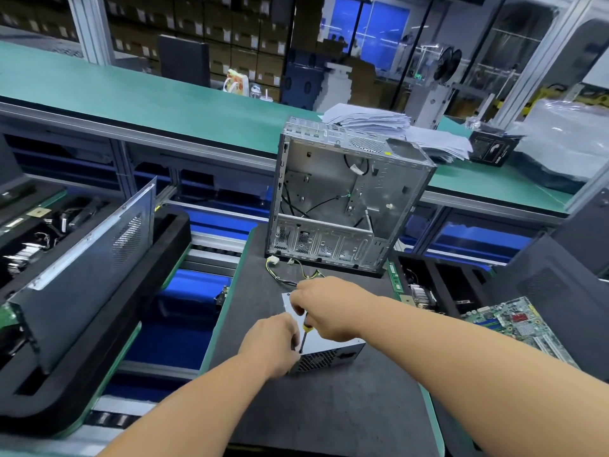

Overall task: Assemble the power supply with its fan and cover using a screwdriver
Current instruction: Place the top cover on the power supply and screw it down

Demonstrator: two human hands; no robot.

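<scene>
Two hands (298, 328), one screwdriver (305, 331), one power supply (329, 354)

1. Bare counter (329, 407) is lying open in front of the supply (329, 356).
2. The case (349, 196) is standing behind it, blocking the far side.
3. Cables (296, 275) are lying between case and supply.
4. A panel (89, 245) is leaning well to the left.

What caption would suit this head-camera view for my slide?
Right hand drives a screwdriver into the power supply while left hand steadies it, before an empty computer case.
</scene>
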